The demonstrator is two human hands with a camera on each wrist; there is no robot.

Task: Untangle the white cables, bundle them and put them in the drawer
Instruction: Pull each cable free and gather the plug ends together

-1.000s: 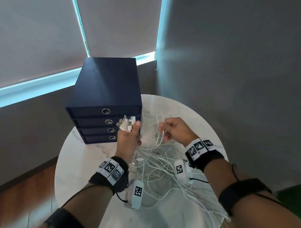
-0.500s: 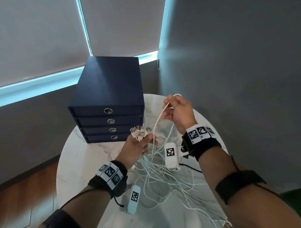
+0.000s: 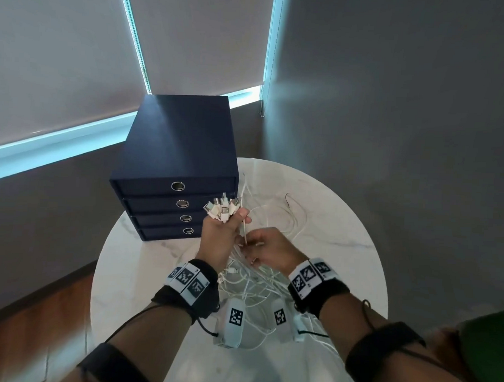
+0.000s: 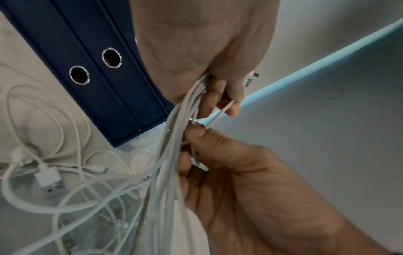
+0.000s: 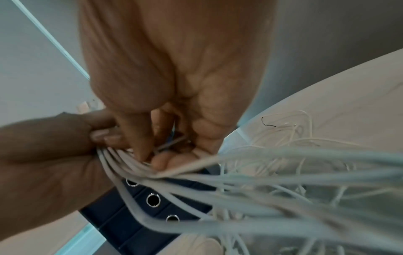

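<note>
white cables (image 3: 259, 279) in both fists, labels unreadable

Looks like an office or home-office corner: round white marble-look desk (image 3: 344, 222) under the grip, w/ a navy 4-drawer file box (image 3: 175, 148) just beyond it, ring pulls on the fronts. Behind that, grey roller blinds (image 3: 64, 55) over a window, daylight at the edges; plain grey wall (image 3: 391, 95) to the right. Wood-look floor (image 3: 26, 326) down left of the grip.
</note>
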